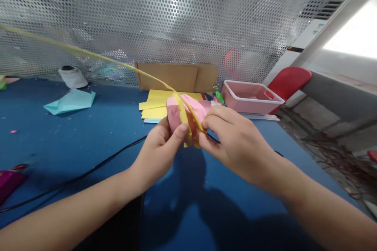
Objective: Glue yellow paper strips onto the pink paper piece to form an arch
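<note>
My left hand (161, 141) is closed on a piece of folded pink paper (174, 111), its thumb pressing on a yellow strip (182, 113) that lies across the paper. The fingertips of my right hand (228, 135) pinch the strip near the pink paper's right side. From the paper, a long thin length of the yellow strip stretches up to the left edge of the view. Both hands are above the blue table (118, 133), and the fingers partly hide the lower part of the paper.
Yellow paper sheets (154, 98) lie behind my hands, before a cardboard piece (167, 76). A pink basket (250, 104) stands at right. Folded light-blue paper (70, 102) and a white object (73, 78) are at left. A black cable (103, 162) crosses the table. A perforated metal screen (118, 15) rises behind.
</note>
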